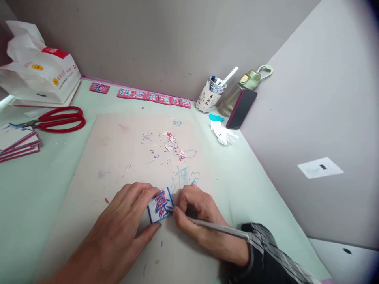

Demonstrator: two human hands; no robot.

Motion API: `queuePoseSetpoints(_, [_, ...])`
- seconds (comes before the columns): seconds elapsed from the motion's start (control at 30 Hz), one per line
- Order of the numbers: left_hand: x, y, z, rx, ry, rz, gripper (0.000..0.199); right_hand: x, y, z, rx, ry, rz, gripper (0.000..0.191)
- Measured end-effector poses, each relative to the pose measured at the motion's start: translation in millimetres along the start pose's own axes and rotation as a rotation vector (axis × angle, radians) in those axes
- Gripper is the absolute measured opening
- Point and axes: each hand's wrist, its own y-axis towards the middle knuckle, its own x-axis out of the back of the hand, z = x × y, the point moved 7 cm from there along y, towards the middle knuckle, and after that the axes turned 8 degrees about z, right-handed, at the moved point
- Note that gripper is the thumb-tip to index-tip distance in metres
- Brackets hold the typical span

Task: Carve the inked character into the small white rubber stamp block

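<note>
Fingers of the left hand (126, 215) close round a small rubber carving block (160, 205) — thumb at its near edge, fingertips at its far left corner — pinning it flat on the pale work board (118, 157). The block's white face carries a blue-and-red character inside a blue border. Just to its right, the right hand (197, 215) is shut in a pen-style grip on a slim metal carving tool (219, 227), whose tip meets the block's right edge; the shaft runs back over the wrist toward a dark striped sleeve (266, 248).

Beyond the hands, blue pen marks (185, 177) show on the board, and farther up lies a scatter of red and white shavings (168, 146). The board rests on a light green table (35, 185).

Left side: red-handled scissors (57, 119), a stack of blank blocks (17, 141), and a white paper bag (38, 73). Along the back wall — a row of finished red blocks (154, 96) with pale characters. Right rear corner: a paper cup (209, 96) holding pens, a green water bottle (244, 88), a phone (241, 109) leaning against it, and crumpled tissue (222, 133).
</note>
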Motion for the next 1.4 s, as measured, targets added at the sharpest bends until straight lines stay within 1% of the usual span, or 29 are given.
queuePoseSetpoints(0.2, [1.1,1,3,0.016,-0.027,-0.003,0.036,0,0,4,0.039,-0.033,0.017,0.026])
queuePoseSetpoints(0.43, [2.6,2,2,0.012,-0.055,-0.036,0.030,-5,1,14,0.125,-0.186,0.093,0.029])
queuePoseSetpoints(0.5, [2.7,2,2,0.021,-0.073,-0.028,0.029,-5,2,14,0.104,-0.195,0.124,0.029])
queuePoseSetpoints(0.6, [0.3,1,4,0.042,-0.099,0.016,0.029,-4,3,13,0.059,-0.181,0.163,0.029])
queuePoseSetpoints(0.7, [-1.2,0,6,0.056,-0.108,0.031,0.031,-4,4,12,0.041,-0.164,0.174,0.029])
queuePoseSetpoints(0.8, [-1.1,0,5,0.054,-0.092,0.027,0.034,-4,3,8,0.013,-0.115,0.140,0.027])
queuePoseSetpoints(0.93, [-0.4,1,2,0.043,0.001,0.042,0.037,-2,2,-1,-0.091,0.010,0.030,0.026])
queuePoseSetpoints(1.03, [0.3,0,1,0.033,0.094,0.036,0.047,-2,1,-4,-0.153,0.034,-0.006,0.028])
queuePoseSetpoints(1.13, [-2.2,-3,2,0.000,0.156,0.046,0.062,-1,1,-1,-0.158,0.042,-0.013,0.028])
queuePoseSetpoints(1.2, [-4.7,-4,2,-0.021,0.169,0.056,0.067,-1,1,-1,-0.156,0.052,-0.019,0.028])
queuePoseSetpoints(1.4, [-7.5,-6,6,-0.005,0.141,0.056,0.052,-2,-1,-2,-0.153,0.079,-0.046,0.028])
